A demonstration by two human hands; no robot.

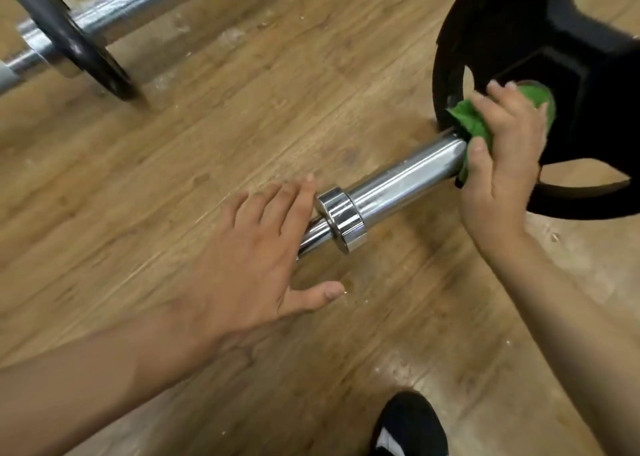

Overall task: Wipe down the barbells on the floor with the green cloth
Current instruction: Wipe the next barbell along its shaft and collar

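A chrome barbell (pixel 398 187) lies on the wooden floor, running from centre to upper right, where a black weight plate (pixel 568 54) sits on its sleeve. My right hand (pixel 502 158) grips the green cloth (pixel 467 123) wrapped round the sleeve right beside the plate. My left hand (pixel 256 244) hovers open with straight fingers over the thinner shaft, just left of the chrome collar (pixel 341 218). A second chrome barbell (pixel 114 12) with a smaller black plate (pixel 76 40) lies at the upper left.
Light wooden floor (pixel 242 116) with small scuffs and specks spreads between the two barbells. My black shoe with white stripes (pixel 408 428) stands at the bottom edge, right of centre.
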